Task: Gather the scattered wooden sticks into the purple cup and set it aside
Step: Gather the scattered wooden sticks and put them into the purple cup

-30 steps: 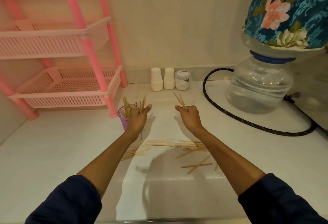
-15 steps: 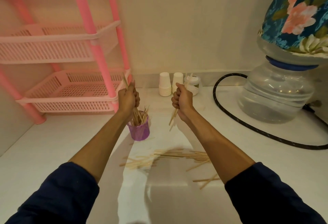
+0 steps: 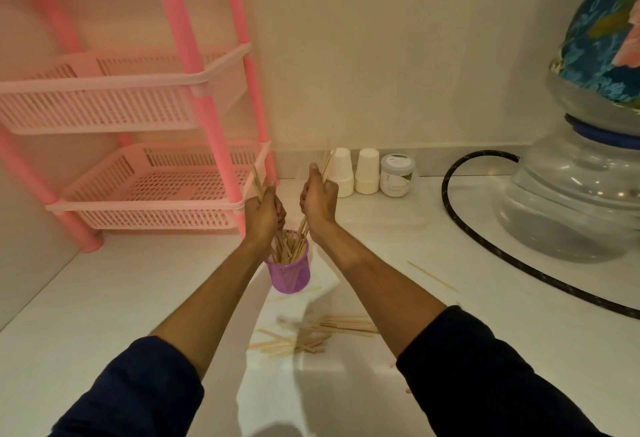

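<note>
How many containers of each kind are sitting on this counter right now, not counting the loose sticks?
Purple cup holding wooden sticks: 1
White paper cup stacks: 2
Small labelled jar: 1
Clear water jug: 1
Pink basket tiers in view: 2
Total: 7

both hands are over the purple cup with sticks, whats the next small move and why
Probably lower both bundles and let go. The left hand and right hand are each closed on wooden sticks, held upright just above the purple cup, with the lower ends already among the sticks standing inside. After that, the loose pile on the counter is left to collect.
</note>
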Tool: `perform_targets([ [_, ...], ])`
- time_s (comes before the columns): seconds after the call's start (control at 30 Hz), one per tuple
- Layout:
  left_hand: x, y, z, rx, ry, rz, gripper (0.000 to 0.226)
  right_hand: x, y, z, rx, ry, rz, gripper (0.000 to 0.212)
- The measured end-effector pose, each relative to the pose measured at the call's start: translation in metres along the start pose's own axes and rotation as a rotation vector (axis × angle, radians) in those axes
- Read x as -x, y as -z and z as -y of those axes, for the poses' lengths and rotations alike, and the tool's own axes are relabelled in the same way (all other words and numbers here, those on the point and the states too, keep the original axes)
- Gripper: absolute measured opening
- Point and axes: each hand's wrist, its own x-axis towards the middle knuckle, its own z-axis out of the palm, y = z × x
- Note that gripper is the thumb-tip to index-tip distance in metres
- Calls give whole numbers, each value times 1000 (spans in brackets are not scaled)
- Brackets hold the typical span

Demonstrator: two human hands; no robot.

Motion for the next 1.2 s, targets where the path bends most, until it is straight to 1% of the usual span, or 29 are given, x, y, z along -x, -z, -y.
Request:
perform_targets([
  [0.13, -7, 3, 14, -32, -7, -2, 49, -4, -10, -26, 87, 11, -22, 54],
  [0.27, -12, 9, 22, -106, -56, -54, 49, 4, -12, -45, 262, 110, -28, 55],
  [0.43, -6, 7, 31, -71, -86, -118, 47, 14, -10, -50, 316, 187, -30, 49],
  [0.5, -5, 5, 33, -71, -107, -132, 49, 17, -10, -50, 344, 236, -49, 48],
  [0.63, -1, 3, 34, -118, -169, -146, 58, 16, -6, -50, 487, 334, -80, 49],
  [0.73, 1, 4, 35, -261, -226, -135, 61, 12, -1, -51, 589, 379, -72, 49],
  [0.83, 2, 6, 39, -559, -317, -163, 56, 8, 3, -52, 606, 380, -55, 47],
  [0.9, 0, 6, 41, -726, -296, -172, 51, 6, 6, -52, 599, 381, -56, 44],
  [0.97, -2, 7, 43, -875, -204, -101, 45, 4, 9, -51, 583, 376, -63, 41],
  [1.03, -1, 9, 46, -955, -112, -23, 40, 2, 13, -49, 569, 372, -63, 38],
  [1.1, 2, 10, 47, -944, -57, -5, 32, 0, 17, -47, 561, 368, -60, 35],
  [1.2, 6, 9, 44, -854, -42, -9, 21, -1, 25, -42, 557, 358, -73, 33],
])
